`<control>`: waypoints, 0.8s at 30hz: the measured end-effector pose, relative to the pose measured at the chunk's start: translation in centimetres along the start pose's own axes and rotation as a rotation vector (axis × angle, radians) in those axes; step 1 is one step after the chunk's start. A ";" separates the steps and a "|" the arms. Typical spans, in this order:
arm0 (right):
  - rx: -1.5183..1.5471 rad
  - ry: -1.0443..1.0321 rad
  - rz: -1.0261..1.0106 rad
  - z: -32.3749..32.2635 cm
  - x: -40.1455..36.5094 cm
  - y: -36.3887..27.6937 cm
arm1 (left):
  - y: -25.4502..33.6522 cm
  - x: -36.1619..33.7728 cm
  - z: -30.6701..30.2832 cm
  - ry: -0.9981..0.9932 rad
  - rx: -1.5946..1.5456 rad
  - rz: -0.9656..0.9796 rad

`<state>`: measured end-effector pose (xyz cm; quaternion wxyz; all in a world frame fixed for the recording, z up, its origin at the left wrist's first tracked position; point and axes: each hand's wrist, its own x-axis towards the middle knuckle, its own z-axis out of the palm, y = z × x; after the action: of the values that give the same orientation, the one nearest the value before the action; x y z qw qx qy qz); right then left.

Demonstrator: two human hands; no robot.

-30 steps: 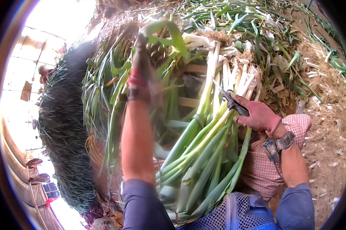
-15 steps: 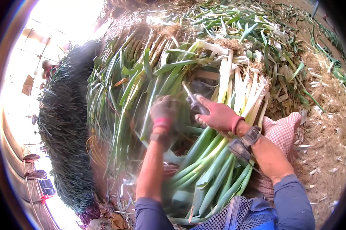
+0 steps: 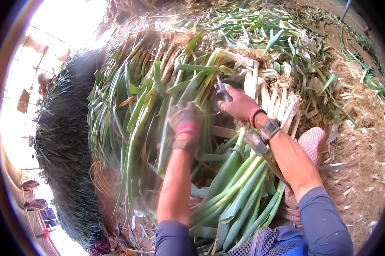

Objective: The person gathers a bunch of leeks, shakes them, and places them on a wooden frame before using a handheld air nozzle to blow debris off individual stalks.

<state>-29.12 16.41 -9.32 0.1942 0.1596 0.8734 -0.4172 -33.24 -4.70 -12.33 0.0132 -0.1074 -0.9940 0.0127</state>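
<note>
My right hand (image 3: pixel 242 104), in a reddish glove, is closed around a grey hand tool (image 3: pixel 223 93) with a thin metal nozzle, like an air blow gun. Its tip points up among green leaves. My left hand (image 3: pixel 185 118), in a soiled glove with a pink cuff, is a blurred fist to the left of the tool. It appears closed on the leaves of a green onion (image 3: pixel 191 91); its fingertips are hidden. Below my right wrist lies a bundle of large green onions (image 3: pixel 239 183), white stems and roots pointing up and away.
A dense pile of untrimmed green onions (image 3: pixel 130 91) lies left. Behind it rises a tall dark-green stack (image 3: pixel 66 149). Loose peelings (image 3: pixel 269 32) cover the far side, and roots and scraps litter the ground (image 3: pixel 350 183) right. A checked cloth (image 3: pixel 312 138) sits beside my right forearm.
My right hand and the tool have shifted slightly up and to the right. My left hand has moved slightly right. The whole view has turned a little.
</note>
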 end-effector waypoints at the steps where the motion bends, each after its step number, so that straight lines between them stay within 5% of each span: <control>1: -0.028 0.009 0.004 -0.7 0.7 -0.2 | 0.1 0.3 0.2 -0.023 0.066 -0.008; 8: -0.046 0.111 -0.100 -1.6 1.5 0.3 | 0.6 1.9 0.1 -0.129 0.146 -0.061; 13: 0.013 -0.141 -0.154 0.9 -6.7 2.8 | 0.5 2.2 -2.2 -0.434 -0.022 -0.206; 16: -0.054 -0.201 -0.317 2.6 -11.5 3.9 | -0.2 1.1 -2.4 -0.419 -0.076 -0.196; 24: -0.026 -0.069 -0.204 2.6 -7.5 2.3 | -1.7 -2.3 -2.6 -0.342 -0.232 -0.182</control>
<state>-21.04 14.91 -8.85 0.1828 0.0526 0.8833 -0.4285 -31.33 -6.82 -9.75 -0.1671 -0.0144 -0.9822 -0.0850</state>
